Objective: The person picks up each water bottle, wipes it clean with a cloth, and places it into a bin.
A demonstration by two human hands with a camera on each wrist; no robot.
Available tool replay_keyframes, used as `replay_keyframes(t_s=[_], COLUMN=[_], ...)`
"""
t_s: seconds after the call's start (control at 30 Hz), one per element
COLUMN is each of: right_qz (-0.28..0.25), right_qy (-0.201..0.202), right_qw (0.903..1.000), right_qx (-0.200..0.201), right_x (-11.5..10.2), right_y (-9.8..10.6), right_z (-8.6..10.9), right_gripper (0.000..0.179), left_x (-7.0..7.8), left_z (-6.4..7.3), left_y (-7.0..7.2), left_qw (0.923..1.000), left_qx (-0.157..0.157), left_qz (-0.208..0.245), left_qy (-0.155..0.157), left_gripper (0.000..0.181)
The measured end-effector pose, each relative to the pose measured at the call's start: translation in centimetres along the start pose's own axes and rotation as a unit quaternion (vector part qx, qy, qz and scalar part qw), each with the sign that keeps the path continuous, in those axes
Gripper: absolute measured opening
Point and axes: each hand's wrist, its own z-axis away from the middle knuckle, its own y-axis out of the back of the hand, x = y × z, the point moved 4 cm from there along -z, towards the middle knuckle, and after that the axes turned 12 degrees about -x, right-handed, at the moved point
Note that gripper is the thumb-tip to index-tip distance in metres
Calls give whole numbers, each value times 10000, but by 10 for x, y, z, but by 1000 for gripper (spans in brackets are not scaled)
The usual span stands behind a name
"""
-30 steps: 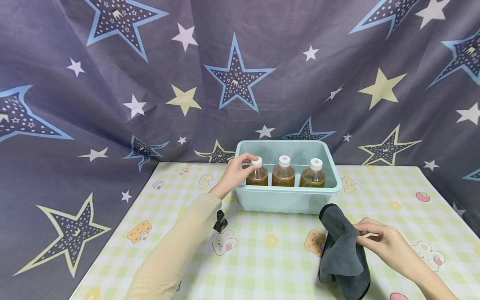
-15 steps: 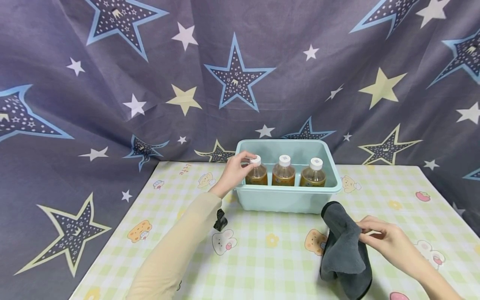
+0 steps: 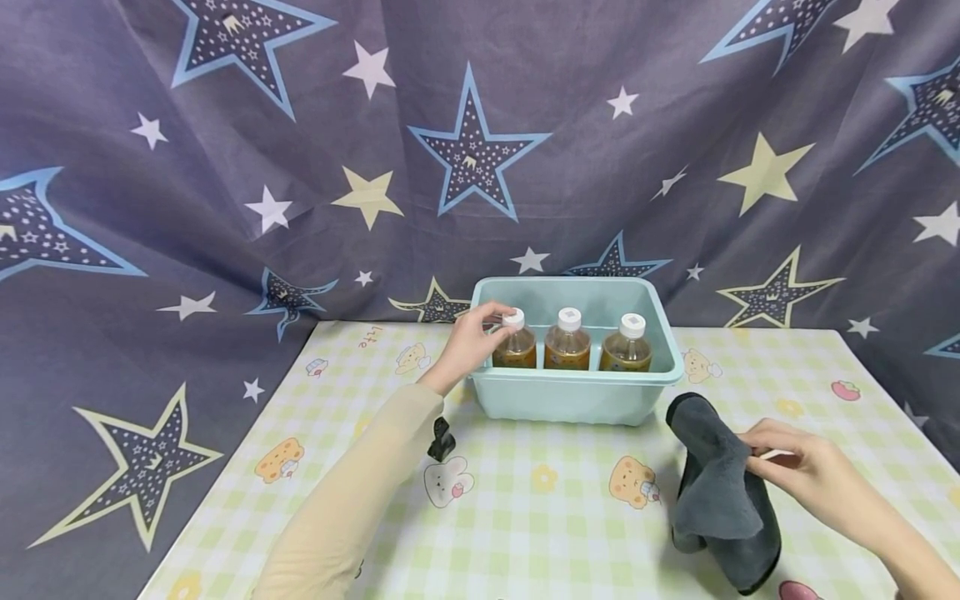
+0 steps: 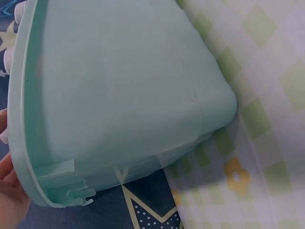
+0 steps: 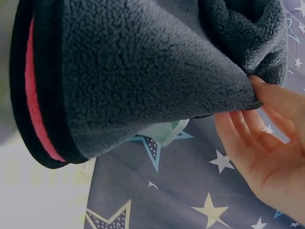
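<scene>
At the left end of a pale blue-green plastic bin (image 3: 570, 398), my left hand (image 3: 472, 340) pinches the white cap of a bottle (image 3: 516, 352) of brown drink. In the left wrist view the bin's wall (image 4: 124, 86) covers most of the scene, and only a bit of the hand (image 4: 9, 200) shows past the rim. My right hand (image 3: 806, 471) pinches a dark grey fleece cloth (image 3: 720, 492) with black edging, which hangs in folds over the front right of the table. Its thumb and fingers grip one edge of the fleece (image 5: 157, 67) in the right wrist view, where a red strip shows inside the trim.
Two more capped bottles, a middle bottle (image 3: 567, 346) and a right-hand bottle (image 3: 627, 350), stand in the bin. A small black object (image 3: 442, 440) lies beside the left sleeve. A checked cloth (image 3: 555, 533) covers the table, and a star-patterned curtain (image 3: 600, 100) hangs behind.
My right hand has moved to the right with the fleece cloth, away from the front of the bin. The left hand stays at the bottle cap.
</scene>
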Motion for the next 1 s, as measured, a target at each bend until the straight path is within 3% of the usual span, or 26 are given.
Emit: replay_keyframes(t_s=[0.17, 0.43, 0.77, 1.0], right_qz=[412, 1123, 745, 596], right_qy=[-150, -340, -17, 88], right_qw=[9990, 9927, 9934, 9933], right_qx=[-25, -278, -877, -986], right_x=[2, 4, 9, 9], right_y=[7, 8, -19, -38], right_z=[3, 1, -11, -20], right_gripper=[18, 31, 27, 25], left_x=[-1, 4, 19, 24], left_z=[5, 22, 50, 68], left_y=[5, 19, 32, 37], left_qw=[9999, 9982, 9963, 9943], left_qx=[122, 595, 804, 935], left_qz=[109, 33, -143, -289], left_qy=[5, -50, -260, -424], left_gripper=[25, 24, 20, 20])
